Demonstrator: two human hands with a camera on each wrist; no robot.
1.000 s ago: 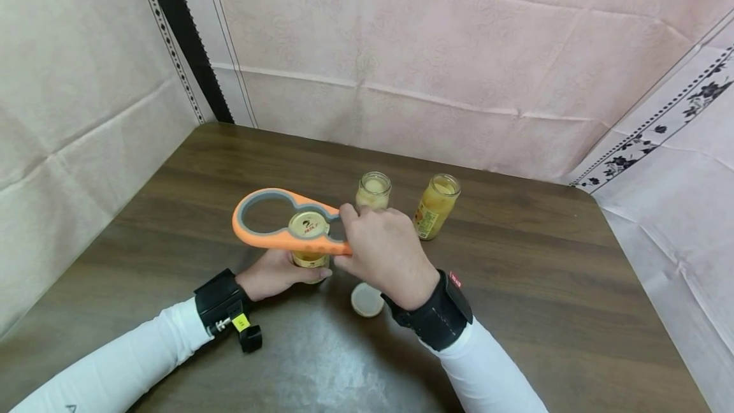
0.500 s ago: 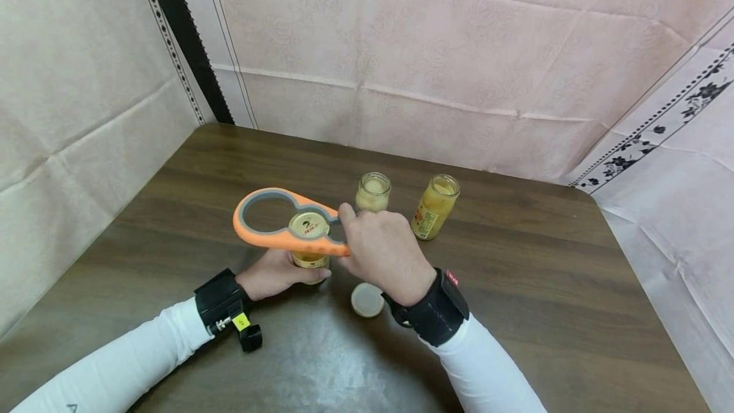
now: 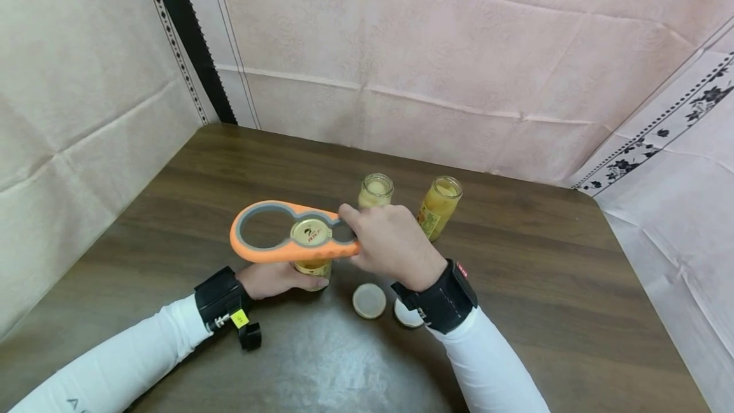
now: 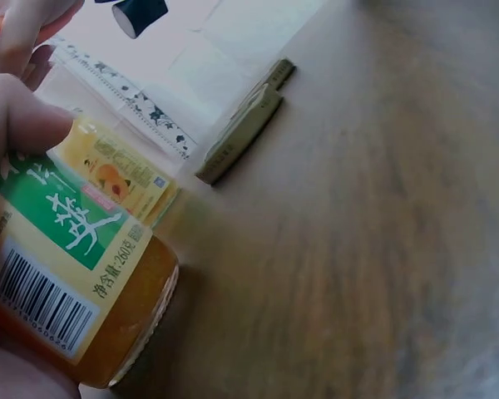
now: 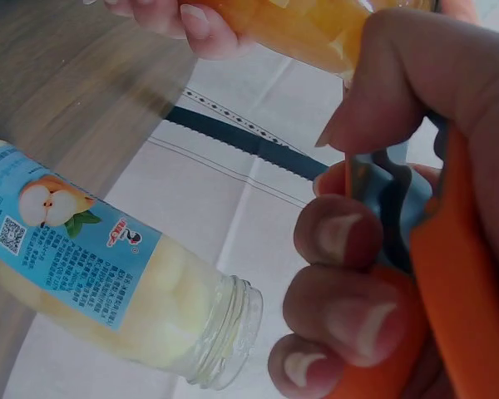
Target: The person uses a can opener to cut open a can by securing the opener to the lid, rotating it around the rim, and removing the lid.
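My left hand [image 3: 278, 279] grips a glass jar of orange fruit [image 4: 66, 258] low on its body and holds it upright on the table. A gold lid [image 3: 311, 232] tops this jar. In my right hand [image 3: 395, 241] is an orange jar opener [image 3: 287, 252] with grey-lined holes, gripped by its handles. Its middle hole lies around the gold lid, and the larger loop points left. The right wrist view shows my curled fingers [image 5: 341, 316] round the orange handles; the held jar's lid is hidden there.
Behind my right hand stand two lidless glass jars, one of pale fruit [image 3: 375, 191] with a blue label [image 5: 75, 237], one of yellow fruit [image 3: 438, 212]. Two removed lids lie near my right wrist, one a grey disc [image 3: 369, 301], one partly covered [image 3: 407, 315]. Cloth walls [image 3: 401, 50] border the table.
The opener's looped end has dipped toward me and sits lower about the gold lid. My right hand has shifted slightly right, and the second lid beside the wrist has come into view.
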